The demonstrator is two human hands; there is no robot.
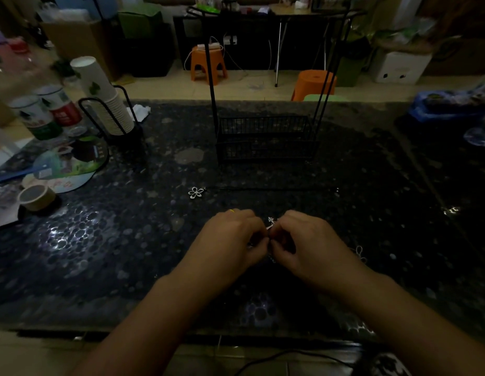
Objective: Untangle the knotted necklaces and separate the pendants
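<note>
My left hand (230, 240) and my right hand (306, 242) meet over the middle of the dark pebbled table (100, 253). Both pinch a small silvery tangle of necklaces (270, 226) between their curled fingertips; most of it is hidden by the fingers. A silver flower pendant (195, 192) lies apart on the table beyond my left hand, with a thin dark cord (263, 189) running right from it. Another pale looped piece (360, 253) lies just right of my right wrist.
A black wire basket stand (265, 139) rises at the table's centre back. At the left are a stack of paper cups in a holder (105, 104), tins (40, 118), a round fan (70, 164) and a tape roll (36, 197). Orange stools (208, 63) stand on the floor behind.
</note>
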